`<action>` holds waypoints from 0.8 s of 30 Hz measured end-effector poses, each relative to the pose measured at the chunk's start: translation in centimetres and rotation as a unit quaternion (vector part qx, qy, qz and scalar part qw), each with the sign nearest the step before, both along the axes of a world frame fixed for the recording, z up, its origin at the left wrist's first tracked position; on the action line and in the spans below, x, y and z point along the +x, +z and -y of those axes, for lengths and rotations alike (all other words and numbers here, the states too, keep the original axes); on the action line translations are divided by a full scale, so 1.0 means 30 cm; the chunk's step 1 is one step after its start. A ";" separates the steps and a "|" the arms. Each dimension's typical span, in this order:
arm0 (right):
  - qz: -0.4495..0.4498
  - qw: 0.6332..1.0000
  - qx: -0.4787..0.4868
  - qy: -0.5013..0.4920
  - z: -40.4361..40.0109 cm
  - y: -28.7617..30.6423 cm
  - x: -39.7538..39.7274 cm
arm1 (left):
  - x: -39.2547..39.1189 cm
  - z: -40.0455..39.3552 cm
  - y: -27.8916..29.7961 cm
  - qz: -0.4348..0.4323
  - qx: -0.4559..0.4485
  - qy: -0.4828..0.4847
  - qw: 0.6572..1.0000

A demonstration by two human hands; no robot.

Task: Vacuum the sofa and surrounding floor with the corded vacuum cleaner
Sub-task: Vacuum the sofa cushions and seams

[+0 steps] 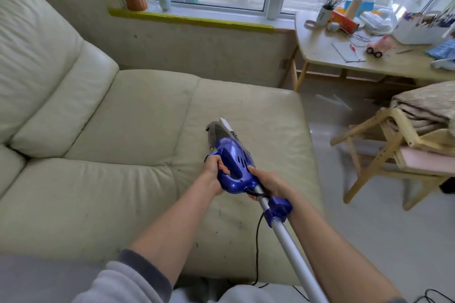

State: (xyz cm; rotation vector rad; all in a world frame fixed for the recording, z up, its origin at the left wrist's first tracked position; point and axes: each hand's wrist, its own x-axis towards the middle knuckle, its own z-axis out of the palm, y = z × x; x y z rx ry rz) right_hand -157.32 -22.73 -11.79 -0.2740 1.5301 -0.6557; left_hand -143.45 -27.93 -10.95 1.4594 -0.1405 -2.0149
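We grip the blue corded vacuum cleaner [234, 162] with both hands, left hand [213, 167] and right hand [268, 183], fingers curled round it; specks remain on the cream leather sofa [123, 118], and the floor [369, 216] appears undone.

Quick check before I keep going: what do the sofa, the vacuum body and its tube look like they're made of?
Sofa: looks like cream leather or faux leather, given its smooth soft sheen, creases and stitched seams; which of the two I cannot tell. Vacuum body: glossy blue moulded plastic with vent slots. Tube: appears to be metal, silver with a satin finish.

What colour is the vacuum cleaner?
The vacuum cleaner is blue with a silver tube, seen in the head view.
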 end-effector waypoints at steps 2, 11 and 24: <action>-0.003 1.000 -0.004 0.018 0.008 0.001 0.023 | 0.029 -0.005 0.002 0.000 -0.002 0.010 1.000; -0.016 0.999 -0.009 0.027 -0.009 0.000 0.025 | 0.035 -0.021 0.008 0.002 -0.003 0.008 1.000; -0.030 0.996 0.004 -0.082 -0.228 0.017 -0.216 | -0.255 -0.131 0.014 0.002 0.006 -0.140 0.990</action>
